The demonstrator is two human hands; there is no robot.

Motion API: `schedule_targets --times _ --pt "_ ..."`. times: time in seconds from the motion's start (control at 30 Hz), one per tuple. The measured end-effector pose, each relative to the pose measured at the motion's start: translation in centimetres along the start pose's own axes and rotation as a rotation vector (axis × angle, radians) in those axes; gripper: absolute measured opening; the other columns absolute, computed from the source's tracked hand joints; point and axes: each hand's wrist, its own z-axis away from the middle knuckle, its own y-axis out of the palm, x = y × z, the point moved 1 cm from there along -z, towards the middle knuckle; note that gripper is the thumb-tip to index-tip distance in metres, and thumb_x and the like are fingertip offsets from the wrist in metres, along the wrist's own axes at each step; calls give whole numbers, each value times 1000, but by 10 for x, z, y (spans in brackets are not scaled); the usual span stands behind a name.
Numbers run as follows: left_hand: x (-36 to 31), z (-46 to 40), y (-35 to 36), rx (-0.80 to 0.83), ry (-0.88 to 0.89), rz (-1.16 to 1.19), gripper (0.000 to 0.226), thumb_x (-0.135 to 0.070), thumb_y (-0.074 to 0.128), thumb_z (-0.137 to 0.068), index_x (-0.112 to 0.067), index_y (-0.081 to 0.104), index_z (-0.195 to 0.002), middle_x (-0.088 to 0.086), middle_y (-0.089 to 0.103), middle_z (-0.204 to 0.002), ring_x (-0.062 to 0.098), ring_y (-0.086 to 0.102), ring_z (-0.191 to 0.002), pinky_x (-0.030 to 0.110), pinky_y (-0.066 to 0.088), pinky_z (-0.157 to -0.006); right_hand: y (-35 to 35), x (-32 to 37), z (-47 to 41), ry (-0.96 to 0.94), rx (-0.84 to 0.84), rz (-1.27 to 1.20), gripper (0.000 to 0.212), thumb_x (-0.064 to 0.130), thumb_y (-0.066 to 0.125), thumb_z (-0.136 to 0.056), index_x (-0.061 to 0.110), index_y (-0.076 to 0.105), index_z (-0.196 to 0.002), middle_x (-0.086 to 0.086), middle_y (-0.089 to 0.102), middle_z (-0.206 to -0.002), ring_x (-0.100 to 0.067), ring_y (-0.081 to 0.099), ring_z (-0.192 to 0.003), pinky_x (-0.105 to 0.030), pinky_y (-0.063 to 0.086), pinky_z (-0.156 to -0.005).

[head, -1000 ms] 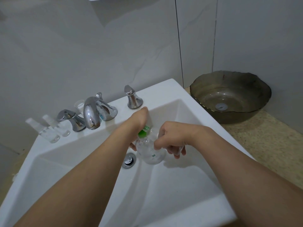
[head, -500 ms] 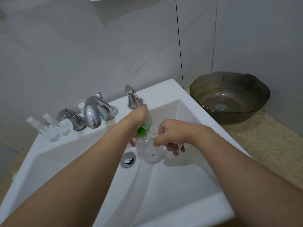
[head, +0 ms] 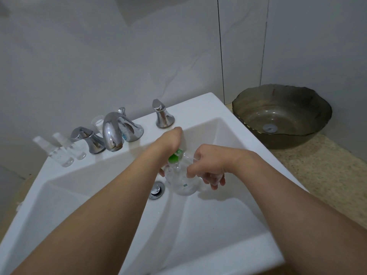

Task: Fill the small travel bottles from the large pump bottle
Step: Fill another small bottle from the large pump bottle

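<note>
Pump bottle [head: 181, 179], clear with a green collar, is held over the white sink [head: 198, 235], just beside the chrome drain plug [head: 156, 190] at the basin bottom. Its top is covered by the left hand [head: 168, 140], whose fingers are curled down around the green pump part; the fingertips themselves are hidden behind the hand. The right hand [head: 202, 165] is placed against the right side of the bottle, its fingers [head: 215, 182] curled around something clear that may be a small travel bottle, though its outline cannot be made out against the pump bottle. Two small travel bottles [head: 61, 153], clear with clear caps, are standing on the sink's back ledge to the left of the faucet spout [head: 112, 132], just beyond the left faucet handle [head: 87, 138]. A small clear cap or cup [head: 98, 122] is seen behind the spout. The right faucet handle [head: 161, 115] is set on the ledge to the right of the spout, near the left hand. A dark glass bowl basin [head: 282, 116] is resting on the speckled counter [head: 327, 175] to the right of the sink, against the grey tiled wall.
</note>
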Motion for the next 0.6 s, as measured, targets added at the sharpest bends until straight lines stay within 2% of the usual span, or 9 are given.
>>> schedule_targets --times 0.1,0.43,0.6 --pt "1 0 1 -12 6 -1 62 -56 26 -90 -10 61 -112 18 69 -106 43 66 -94 58 52 -89 0 0 -1 5 9 4 26 26 64 -77 3 56 -70 -16 57 -58 -29 66 -51 -25 48 -46" --pt "2 1 0 5 1 -9 57 -55 28 -92 -9 61 -100 16 70 -95 39 68 -93 53 52 -90 0 -1 -1 -1 -4 0 24 25 65 -79 5 54 -71 -11 55 -50 -30 64 -51 -24 47 -48" --pt "1 2 -4 21 6 -38 57 -53 28 -91 -9 61 -109 18 69 -107 41 66 -96 56 52 -89 -1 0 0 -24 -39 15 24 24 64 -78 2 59 -72 -11 56 -50 -28 64 -48 -20 43 -41"
